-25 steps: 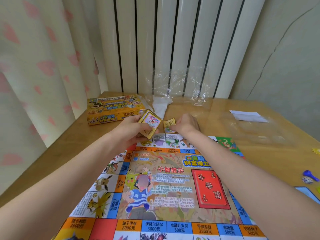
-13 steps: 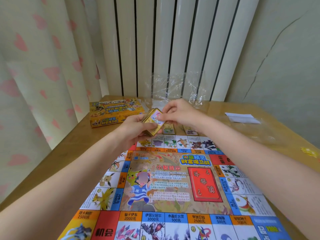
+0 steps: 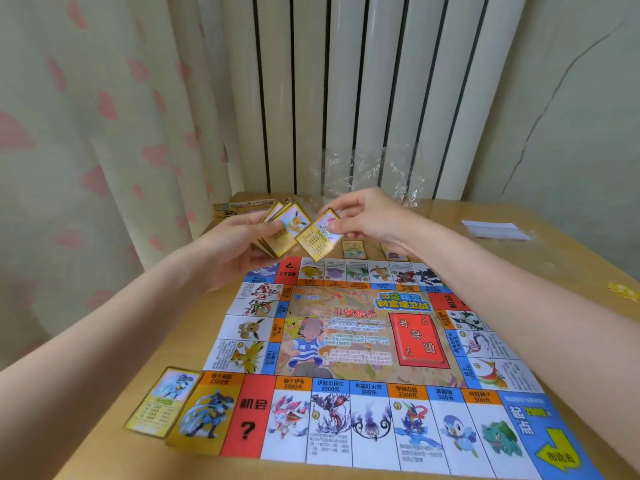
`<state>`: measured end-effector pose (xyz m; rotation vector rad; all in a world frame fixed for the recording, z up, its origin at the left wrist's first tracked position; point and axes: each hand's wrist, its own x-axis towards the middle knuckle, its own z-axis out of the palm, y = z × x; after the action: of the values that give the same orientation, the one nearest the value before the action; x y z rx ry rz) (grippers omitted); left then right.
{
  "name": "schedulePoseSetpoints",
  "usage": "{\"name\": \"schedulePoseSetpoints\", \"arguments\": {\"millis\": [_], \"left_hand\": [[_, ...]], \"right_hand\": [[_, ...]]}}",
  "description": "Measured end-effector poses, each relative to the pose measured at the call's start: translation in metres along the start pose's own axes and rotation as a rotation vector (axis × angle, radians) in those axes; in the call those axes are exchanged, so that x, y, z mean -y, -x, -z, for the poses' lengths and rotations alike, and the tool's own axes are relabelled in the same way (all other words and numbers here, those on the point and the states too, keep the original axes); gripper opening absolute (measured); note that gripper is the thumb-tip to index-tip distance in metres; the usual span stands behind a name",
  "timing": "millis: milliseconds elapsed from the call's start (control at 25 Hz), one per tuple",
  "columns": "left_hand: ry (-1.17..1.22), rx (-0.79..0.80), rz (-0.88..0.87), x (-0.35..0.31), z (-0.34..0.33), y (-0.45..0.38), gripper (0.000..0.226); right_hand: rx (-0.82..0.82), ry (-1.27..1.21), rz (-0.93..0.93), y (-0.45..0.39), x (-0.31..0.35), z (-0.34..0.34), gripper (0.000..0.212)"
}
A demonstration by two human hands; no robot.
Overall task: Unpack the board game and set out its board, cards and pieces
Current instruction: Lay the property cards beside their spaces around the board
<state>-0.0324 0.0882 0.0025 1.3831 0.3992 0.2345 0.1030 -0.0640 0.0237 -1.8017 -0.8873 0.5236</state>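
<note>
Left hand (image 3: 239, 244) grips the card stack (image 3: 282, 228) at the board's (image 3: 363, 337) eleven o'clock; right hand (image 3: 367, 216) pinches one card (image 3: 320, 235). Best to lay it flat beside its matching square.

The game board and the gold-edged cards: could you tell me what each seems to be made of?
The game board looks like thin printed paper with a slight sheen: fold creases cross it and it lies flat. The card pinched in the right hand and the stack in the left hand look like stiff glossy card, with gold borders and an iridescent shine, possibly foil.
</note>
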Motion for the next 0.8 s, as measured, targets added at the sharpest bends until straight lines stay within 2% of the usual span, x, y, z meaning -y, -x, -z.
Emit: {"name": "schedulePoseSetpoints", "arguments": {"millis": [160,400,560,720,800], "left_hand": [[0.035,-0.102,0.034,0.019,0.019,0.016,0.020],[0.004,0.032,-0.009,0.031,0.011,0.032,0.017],[-0.032,0.026,-0.081,0.035,0.017,0.035,0.018],[-0.043,0.006,-0.110,0.037,0.024,0.039,0.018],[-0.061,-0.006,-0.106,0.037,0.028,0.041,0.018]], "right_hand": [[0.015,-0.026,0.007,0.010,-0.007,-0.016,0.024],[0.087,-0.028,0.072,0.010,-0.004,-0.034,0.020],[0.124,-0.116,0.094,0.011,0.000,-0.040,0.016],[0.126,-0.165,0.038,0.011,0.007,-0.041,0.029],[0.139,-0.130,0.056,0.009,0.008,-0.043,0.020]]}}
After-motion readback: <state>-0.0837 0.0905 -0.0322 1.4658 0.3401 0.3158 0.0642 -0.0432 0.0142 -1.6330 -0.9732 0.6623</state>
